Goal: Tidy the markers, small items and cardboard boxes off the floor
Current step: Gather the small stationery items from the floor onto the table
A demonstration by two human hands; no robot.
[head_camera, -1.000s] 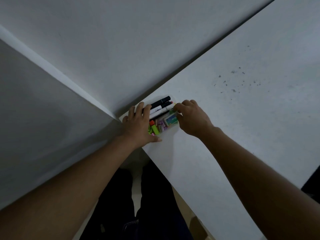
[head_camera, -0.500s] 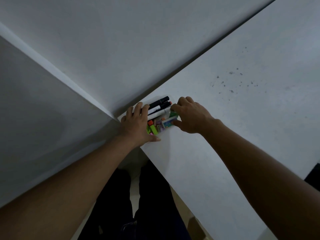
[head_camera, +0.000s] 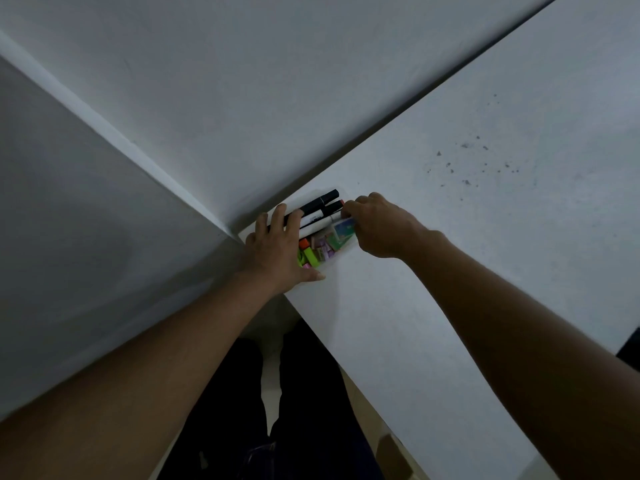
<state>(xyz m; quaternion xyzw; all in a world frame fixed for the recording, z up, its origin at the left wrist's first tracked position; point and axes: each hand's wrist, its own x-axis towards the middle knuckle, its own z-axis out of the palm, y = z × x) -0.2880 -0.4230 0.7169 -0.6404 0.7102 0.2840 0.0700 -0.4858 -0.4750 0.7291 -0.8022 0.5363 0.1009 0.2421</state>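
White tabletop (head_camera: pixel 433 289) fills the right of the head view, and both bare hands meet at its far-left corner, tight against the pale walls (head_camera: pixel 242 98). The left hand (head_camera: pixel 277 247) lies spread and flat, fingers (head_camera: pixel 277 216) draped over the near ends of the markers (head_camera: pixel 318 211), thumb resting on the table; it presses rather than clasps. The right hand (head_camera: pixel 377 226) is curled, fingertips (head_camera: pixel 348 206) touching the markers' far ends and the green-and-blue packet (head_camera: pixel 344 226); whether it actually pinches anything I cannot tell. Between the hands sits the pile: black and white markers at the wall side, and small items (head_camera: pixel 320 249) in orange, green, pink and purple just in front of them. Dark specks (head_camera: pixel 478 161) dot the table farther right. Below, dark trouser legs (head_camera: pixel 304 393) stand over a pale floor (head_camera: pixel 265 386).
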